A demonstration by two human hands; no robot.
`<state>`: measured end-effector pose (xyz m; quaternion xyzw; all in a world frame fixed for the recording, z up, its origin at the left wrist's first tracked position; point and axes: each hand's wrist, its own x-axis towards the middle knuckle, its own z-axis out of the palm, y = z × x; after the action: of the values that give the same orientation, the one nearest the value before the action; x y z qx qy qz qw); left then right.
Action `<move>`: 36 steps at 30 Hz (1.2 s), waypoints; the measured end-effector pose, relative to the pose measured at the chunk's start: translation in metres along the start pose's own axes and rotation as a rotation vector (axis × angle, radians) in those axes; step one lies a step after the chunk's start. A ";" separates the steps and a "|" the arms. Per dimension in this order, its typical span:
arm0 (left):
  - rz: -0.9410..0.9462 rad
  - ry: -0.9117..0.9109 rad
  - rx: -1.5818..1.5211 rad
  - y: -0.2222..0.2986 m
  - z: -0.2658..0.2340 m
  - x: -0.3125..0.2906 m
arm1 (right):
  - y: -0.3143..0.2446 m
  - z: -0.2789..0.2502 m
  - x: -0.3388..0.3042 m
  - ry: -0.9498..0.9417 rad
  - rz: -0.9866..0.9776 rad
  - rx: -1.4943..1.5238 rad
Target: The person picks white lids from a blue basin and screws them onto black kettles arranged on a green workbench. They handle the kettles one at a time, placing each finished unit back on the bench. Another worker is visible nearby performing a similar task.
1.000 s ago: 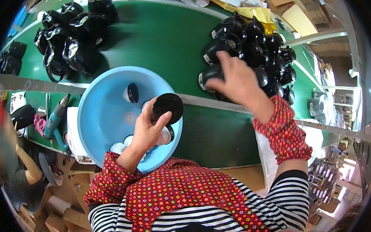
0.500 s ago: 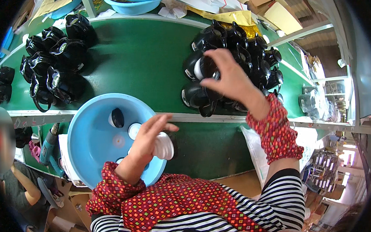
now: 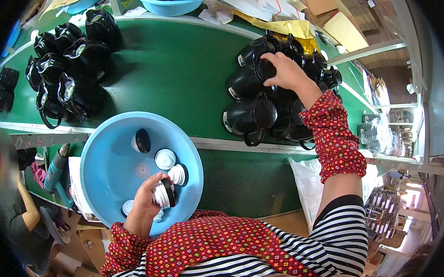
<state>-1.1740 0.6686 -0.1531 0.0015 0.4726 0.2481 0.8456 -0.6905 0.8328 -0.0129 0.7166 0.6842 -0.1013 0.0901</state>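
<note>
My left hand (image 3: pixel 144 201) is closed round a lid (image 3: pixel 163 194) with a white ridged stopper and a black top, held over the blue basin (image 3: pixel 92 161). Several more such lids lie in the basin, among them one with its black side showing (image 3: pixel 142 141) and a white one (image 3: pixel 165 158). To the right, my right hand (image 3: pixel 288 74) grips a black lid (image 3: pixel 265 70) at the mouth of a glossy black jug (image 3: pixel 244 83). That jug lies on its side; the lid's white part is out of sight.
More black jugs (image 3: pixel 253 113) crowd round my right hand, and another group (image 3: pixel 84 96) stands at the left of the green table (image 3: pixel 177 65). Blue bowls (image 3: pixel 176 6) and yellow paper sit at the back. A teal power tool (image 3: pixel 56 171) and another person (image 3: pixel 18 212) are at the left.
My right hand has brought its lid from above the jugs to one jug's mouth, so its white part no longer shows. My left hand, with its lid, has drawn left and down over the basin.
</note>
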 end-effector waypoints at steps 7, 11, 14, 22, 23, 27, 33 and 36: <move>-0.005 -0.040 0.019 0.000 0.005 -0.010 | 0.010 0.007 -0.005 0.150 -0.140 -0.115; 0.006 0.008 0.016 0.000 0.004 -0.006 | -0.015 -0.005 0.008 -0.081 0.337 -0.116; 0.005 -0.036 0.003 0.002 0.002 -0.010 | -0.020 -0.019 0.006 -0.120 0.308 -0.088; 0.010 -0.152 -0.010 0.004 -0.005 -0.010 | -0.017 0.000 0.005 -0.147 0.260 -0.043; 0.023 -0.164 0.007 0.005 -0.001 -0.012 | -0.017 -0.003 0.005 -0.137 0.272 -0.017; 0.037 -0.168 0.069 0.015 0.019 -0.022 | 0.001 0.008 -0.013 -0.065 -0.035 -0.048; 0.033 -0.273 0.033 0.012 0.022 -0.015 | -0.011 0.010 -0.002 -0.022 0.177 0.017; 0.036 -0.249 0.051 0.007 0.030 -0.009 | 0.016 0.027 -0.013 0.096 -0.057 0.011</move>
<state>-1.1567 0.6778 -0.1275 0.0622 0.3700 0.2491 0.8928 -0.6758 0.8119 -0.0358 0.7012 0.7075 -0.0730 0.0501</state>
